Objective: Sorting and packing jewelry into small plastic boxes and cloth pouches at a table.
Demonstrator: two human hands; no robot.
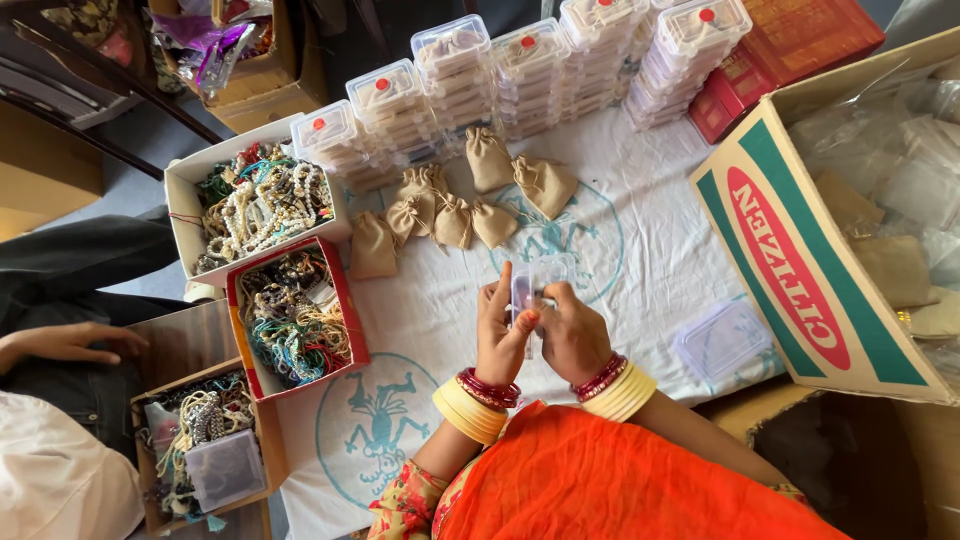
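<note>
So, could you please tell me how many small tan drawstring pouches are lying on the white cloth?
7 pouches: far left, clustered, uppermost, right. More may be hidden.

Bright, even daylight; soft shadows, sharp focus, edges slightly stretched.

My left grip [500,335] and right grip [572,335] meet side by side over the cloth [640,260] that covers the table, and both hold a small plastic box [528,290] between them. Behind the box, a cluster of drawstring pouches [450,205] lies on the cloth. Behind the pouches, stacks of lidded containers [520,80] stand in a row. Left of my grips, two open trays of beaded jewellery [285,260] sit one behind the other. A third tray [200,445] lies nearer, further left. Right of my grips, an empty lidded container [722,340] rests on the cloth, just beside a large cardboard carton [800,260].
</note>
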